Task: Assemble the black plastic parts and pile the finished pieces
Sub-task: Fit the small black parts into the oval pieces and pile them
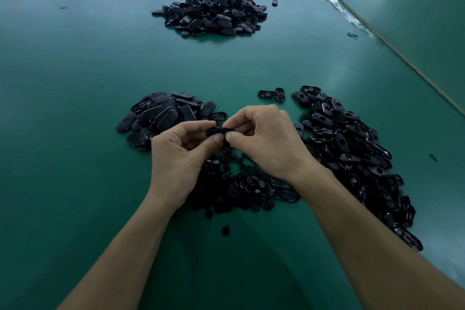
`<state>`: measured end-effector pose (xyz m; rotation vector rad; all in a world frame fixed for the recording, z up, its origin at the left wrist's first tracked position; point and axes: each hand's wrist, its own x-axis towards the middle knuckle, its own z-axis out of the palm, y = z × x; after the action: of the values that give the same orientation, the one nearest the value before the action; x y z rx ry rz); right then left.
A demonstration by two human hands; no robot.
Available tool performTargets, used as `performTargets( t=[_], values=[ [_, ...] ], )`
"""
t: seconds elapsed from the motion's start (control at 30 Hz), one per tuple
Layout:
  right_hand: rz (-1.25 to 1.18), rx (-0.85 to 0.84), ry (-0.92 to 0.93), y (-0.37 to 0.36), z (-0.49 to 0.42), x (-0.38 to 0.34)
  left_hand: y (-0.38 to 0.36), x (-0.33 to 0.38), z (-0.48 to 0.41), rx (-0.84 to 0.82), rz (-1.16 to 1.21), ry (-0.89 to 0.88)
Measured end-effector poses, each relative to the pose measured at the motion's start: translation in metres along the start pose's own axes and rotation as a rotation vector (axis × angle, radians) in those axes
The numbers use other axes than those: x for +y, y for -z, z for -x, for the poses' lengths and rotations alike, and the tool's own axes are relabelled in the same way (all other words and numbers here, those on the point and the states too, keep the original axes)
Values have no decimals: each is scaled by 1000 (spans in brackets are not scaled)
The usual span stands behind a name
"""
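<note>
Both hands were up over the bench (75, 78) and met at one black part (220, 131). My left hand (176, 158) pinched its left end between thumb and fingers and my right hand (266, 138) pinched the other end. Each grip was closed on that same piece, the thumb tips nearly touching beneath it. The part sat above the heap of small inserts (239, 184), between the stack of smooth oval covers (163, 116) on the left and the long spill of open shells (352, 153) on the right. I judged this to be the press-together step, though the fingers hid the seam and I could not tell whether the halves had seated. To do it well I wanted the edges lined up all round before squeezing, with even pressure from both ends rather than a twist. Thin plastic like that would likely flex, so a skewed push risked a half-caught clip. Once flush, it belonged on the far pile (214, 10), well apart from the loose stock, which I took for the finished heap without being certain.
</note>
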<state>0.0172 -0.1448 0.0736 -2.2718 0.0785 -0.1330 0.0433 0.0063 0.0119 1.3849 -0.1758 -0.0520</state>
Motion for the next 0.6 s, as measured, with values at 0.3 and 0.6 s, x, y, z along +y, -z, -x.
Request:
performTargets(
  t=[0.3,0.6],
  values=[
    [-6,-38,-3,2,2,3,1,-4,1,25,-29,-31],
    [405,112,-183,14,-3,22,4,-7,-6,126,80,-60]
  ],
)
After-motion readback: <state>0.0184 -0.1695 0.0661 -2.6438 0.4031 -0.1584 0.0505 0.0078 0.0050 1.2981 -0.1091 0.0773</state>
